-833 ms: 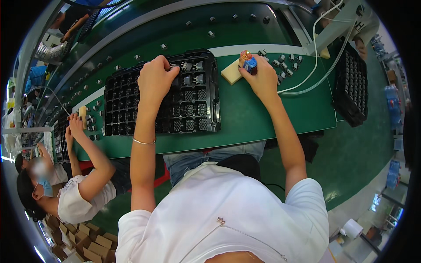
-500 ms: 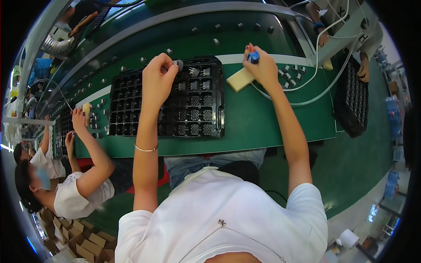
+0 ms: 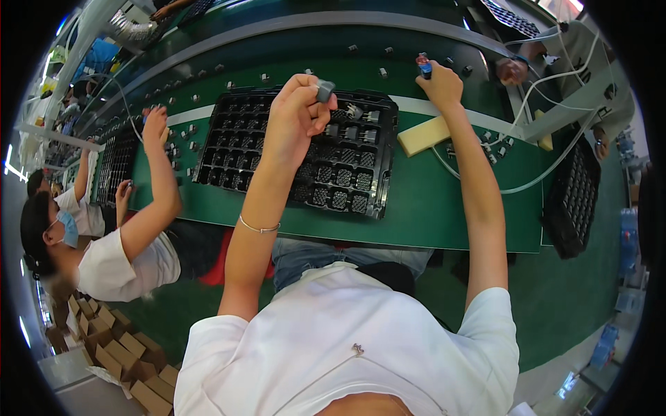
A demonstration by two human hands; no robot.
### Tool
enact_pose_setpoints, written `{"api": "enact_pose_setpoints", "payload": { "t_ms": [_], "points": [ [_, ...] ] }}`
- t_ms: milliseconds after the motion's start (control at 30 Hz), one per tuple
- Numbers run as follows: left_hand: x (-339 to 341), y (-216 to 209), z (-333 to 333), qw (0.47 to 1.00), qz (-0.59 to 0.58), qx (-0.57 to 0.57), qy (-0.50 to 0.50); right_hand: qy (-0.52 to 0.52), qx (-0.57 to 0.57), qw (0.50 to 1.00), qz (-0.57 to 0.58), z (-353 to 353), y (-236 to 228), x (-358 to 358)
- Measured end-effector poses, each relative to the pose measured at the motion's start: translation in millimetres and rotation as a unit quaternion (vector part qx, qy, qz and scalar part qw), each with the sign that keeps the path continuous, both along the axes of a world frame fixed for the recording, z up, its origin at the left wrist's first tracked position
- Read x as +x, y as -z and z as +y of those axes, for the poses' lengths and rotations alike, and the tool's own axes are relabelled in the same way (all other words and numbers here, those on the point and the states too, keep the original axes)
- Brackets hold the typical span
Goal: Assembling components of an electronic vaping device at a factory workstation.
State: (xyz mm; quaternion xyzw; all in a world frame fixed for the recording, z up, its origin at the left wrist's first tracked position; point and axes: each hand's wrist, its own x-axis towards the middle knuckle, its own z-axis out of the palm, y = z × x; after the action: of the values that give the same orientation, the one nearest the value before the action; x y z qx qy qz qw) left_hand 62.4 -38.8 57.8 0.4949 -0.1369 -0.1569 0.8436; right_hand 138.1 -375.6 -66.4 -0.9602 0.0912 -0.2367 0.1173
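My left hand (image 3: 291, 125) is raised over the far middle of a black plastic tray (image 3: 384, 184) with many square pockets. Its thumb and fingers pinch a small grey block-shaped part (image 3: 324, 90). Several similar grey parts (image 3: 352, 132) sit in pockets at the tray's far right; many nearer pockets show bare textured bottoms. Beyond the tray's right side, my right hand (image 3: 444, 87) is closed around a small blue tool with a red end (image 3: 424, 67), held upright near the belt. The tool's lower part is hidden by my fingers.
A pale yellow block (image 3: 424, 136) lies beside my right forearm, near loose small parts (image 3: 494, 149) and a clear hose (image 3: 510, 188). More parts dot the belt (image 3: 305, 59) behind. Black trays (image 3: 574, 201) stand at the right. Co-workers (image 3: 132, 236) work at left and across.
My left hand has lifted off the tray, bringing the grey part up and to the right. My right hand has moved farther away with the blue tool. The whole view has shifted somewhat.
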Motion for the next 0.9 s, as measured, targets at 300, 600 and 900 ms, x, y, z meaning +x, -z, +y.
{"api": "enact_pose_setpoints", "payload": {
  "t_ms": [300, 600, 900],
  "points": [
    [-20.5, -2.2, -19.7, 0.992, -0.04, 0.117, 0.004, -0.222, 0.631, 0.743, 0.039, 95.9, -113.9, -122.6],
    [-45.3, -3.7, -32.6, 0.975, -0.158, 0.147, -0.048, -0.272, 0.717, 0.64, 0.041, 119.9, -114.5, -154.4],
    [-40.8, 6.4, -30.7, 0.987, -0.081, 0.133, 0.028, -0.271, 0.766, 0.569, 0.127, 114.3, -104.5, -160.0]
  ]
}}
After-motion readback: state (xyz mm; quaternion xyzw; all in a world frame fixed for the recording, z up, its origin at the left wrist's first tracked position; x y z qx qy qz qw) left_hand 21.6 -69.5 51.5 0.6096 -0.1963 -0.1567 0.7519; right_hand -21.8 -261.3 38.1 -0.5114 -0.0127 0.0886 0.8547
